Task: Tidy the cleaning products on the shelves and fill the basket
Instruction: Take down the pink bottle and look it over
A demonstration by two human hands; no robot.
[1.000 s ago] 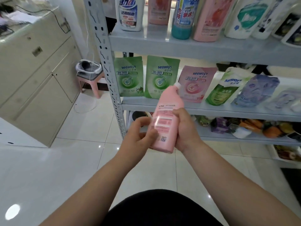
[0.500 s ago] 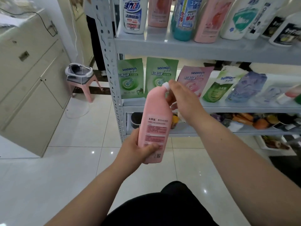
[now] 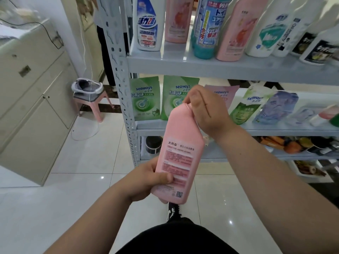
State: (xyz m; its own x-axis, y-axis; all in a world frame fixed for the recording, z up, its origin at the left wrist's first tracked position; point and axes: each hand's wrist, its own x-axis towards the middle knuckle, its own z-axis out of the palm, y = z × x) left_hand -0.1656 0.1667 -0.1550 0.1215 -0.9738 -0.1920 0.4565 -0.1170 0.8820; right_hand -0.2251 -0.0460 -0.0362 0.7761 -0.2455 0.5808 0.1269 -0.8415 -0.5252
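Head view: a person stands before grey metal shelves [image 3: 220, 67] of cleaning products, holding a pink bottle [image 3: 180, 154] nearly upright in the air, back label facing them. Left grip [image 3: 146, 180] wraps the bottle's lower body; right grip [image 3: 205, 110] curls around its neck at the top.

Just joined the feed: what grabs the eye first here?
A pink bottle held mid-frame: the left hand grips its base, the right hand wraps its neck. Behind, a grey shelf rack carries bottles on top and seaways pouches below.
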